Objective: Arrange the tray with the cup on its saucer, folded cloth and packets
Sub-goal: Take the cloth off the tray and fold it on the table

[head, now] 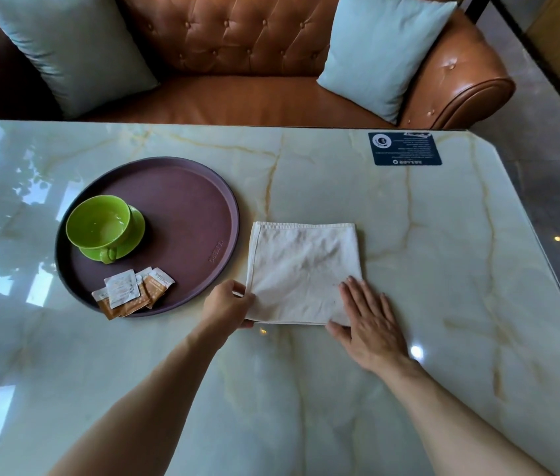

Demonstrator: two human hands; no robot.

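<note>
Head view: left hand pinches cloth corner; right hand flat on it; tray embossing unreadable.

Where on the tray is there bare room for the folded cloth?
The round brown tray is bare on its right and far half, beyond the green cup on its saucer. The near edge is crowded with packets.
</note>
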